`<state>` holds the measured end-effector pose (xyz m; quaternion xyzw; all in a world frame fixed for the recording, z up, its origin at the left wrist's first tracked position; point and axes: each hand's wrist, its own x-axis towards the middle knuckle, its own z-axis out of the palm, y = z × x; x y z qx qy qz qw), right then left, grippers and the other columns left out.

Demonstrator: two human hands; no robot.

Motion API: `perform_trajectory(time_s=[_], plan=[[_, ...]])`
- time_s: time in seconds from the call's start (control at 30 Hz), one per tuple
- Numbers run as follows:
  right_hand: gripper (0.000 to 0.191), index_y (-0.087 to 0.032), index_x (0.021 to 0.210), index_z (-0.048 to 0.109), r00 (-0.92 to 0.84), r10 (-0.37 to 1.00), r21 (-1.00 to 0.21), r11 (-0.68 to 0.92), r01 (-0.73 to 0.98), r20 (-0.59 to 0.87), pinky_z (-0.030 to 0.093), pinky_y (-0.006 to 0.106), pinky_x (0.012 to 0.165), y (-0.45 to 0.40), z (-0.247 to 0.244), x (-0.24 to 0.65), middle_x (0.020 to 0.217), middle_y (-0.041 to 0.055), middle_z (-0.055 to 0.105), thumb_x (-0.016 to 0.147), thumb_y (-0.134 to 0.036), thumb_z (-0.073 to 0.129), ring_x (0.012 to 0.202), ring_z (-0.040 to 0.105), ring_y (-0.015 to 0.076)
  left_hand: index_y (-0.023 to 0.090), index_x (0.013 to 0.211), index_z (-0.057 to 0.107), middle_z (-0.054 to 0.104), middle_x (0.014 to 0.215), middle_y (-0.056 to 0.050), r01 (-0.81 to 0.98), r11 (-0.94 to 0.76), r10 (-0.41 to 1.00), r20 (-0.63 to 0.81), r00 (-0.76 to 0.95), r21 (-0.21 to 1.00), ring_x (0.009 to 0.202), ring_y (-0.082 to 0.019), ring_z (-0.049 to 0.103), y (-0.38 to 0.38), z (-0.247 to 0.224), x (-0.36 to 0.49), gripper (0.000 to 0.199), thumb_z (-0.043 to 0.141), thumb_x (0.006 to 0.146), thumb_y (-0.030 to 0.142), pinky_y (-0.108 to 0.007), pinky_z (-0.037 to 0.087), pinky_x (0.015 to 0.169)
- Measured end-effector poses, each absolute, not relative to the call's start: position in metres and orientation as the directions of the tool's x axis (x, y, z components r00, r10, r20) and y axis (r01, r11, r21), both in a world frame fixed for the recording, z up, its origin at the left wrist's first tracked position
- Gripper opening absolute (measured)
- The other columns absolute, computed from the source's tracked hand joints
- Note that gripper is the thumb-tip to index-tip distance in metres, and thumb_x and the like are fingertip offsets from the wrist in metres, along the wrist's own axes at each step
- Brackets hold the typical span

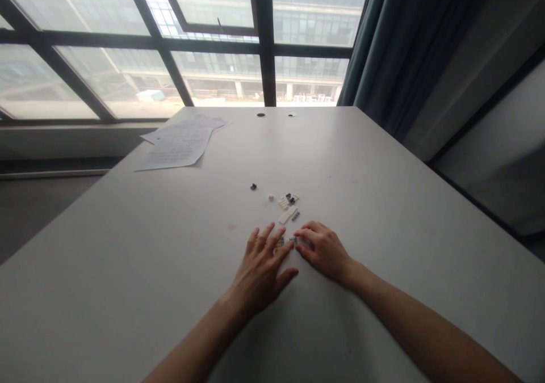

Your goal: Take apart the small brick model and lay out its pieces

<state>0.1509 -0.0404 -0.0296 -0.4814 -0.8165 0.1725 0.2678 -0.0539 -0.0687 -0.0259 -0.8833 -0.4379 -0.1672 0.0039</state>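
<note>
My left hand (264, 261) is spread palm down over a few orange and grey toy building bricks (279, 247), mostly hidden under its fingers. Just to its right, my right hand (326, 248) has its thumb and index finger curled round a small grey building brick (293, 239), whose far part the fingers cover. Beyond the hands lie a long white piece (288, 215) and a short grey studded brick (296, 217). Farther back is a small cluster of cream bricks (284, 202) with black pieces (290, 198) among them.
A single white brick (271, 198) and a black piece (253, 186) lie apart on the white table (361, 201). Printed sheets of paper (176, 144) rest at the far left edge. Two round holes, one dark (261, 114), are near the window. A curtain (383, 59) hangs at right.
</note>
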Motion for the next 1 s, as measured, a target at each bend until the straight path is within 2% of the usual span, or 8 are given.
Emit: perform_trajectory(time_s=[0.7,1.0], plan=[[0.019,-0.021,0.100,0.067,-0.382,0.879,-0.550,0.476,0.686,0.285,0.046,0.032,0.088,-0.0399,-0.0309,0.1507,0.100,0.0048,0.063,0.082,-0.020,0.065,0.094,0.058,0.0191,0.025,0.126,0.056,0.046,0.141,-0.010,0.775,-0.619,0.767,0.313,0.560,0.128,0.137,-0.034,0.028,-0.0678,-0.0288,-0.0534,0.043,0.052,0.088,0.045,-0.057,0.020,0.112],[0.020,-0.021,0.103,0.065,-0.349,0.889,-0.591,0.458,0.664,0.296,0.047,0.031,0.085,-0.0417,-0.0307,0.1519,0.100,0.0052,0.064,0.084,-0.021,0.062,0.092,0.059,0.0185,0.023,0.124,0.056,0.048,0.138,-0.010,0.771,-0.618,0.756,0.384,0.531,0.150,0.136,-0.031,0.031,-0.0676,-0.0231,-0.0549,0.039,0.053,0.089,0.041,-0.054,0.023,0.112]])
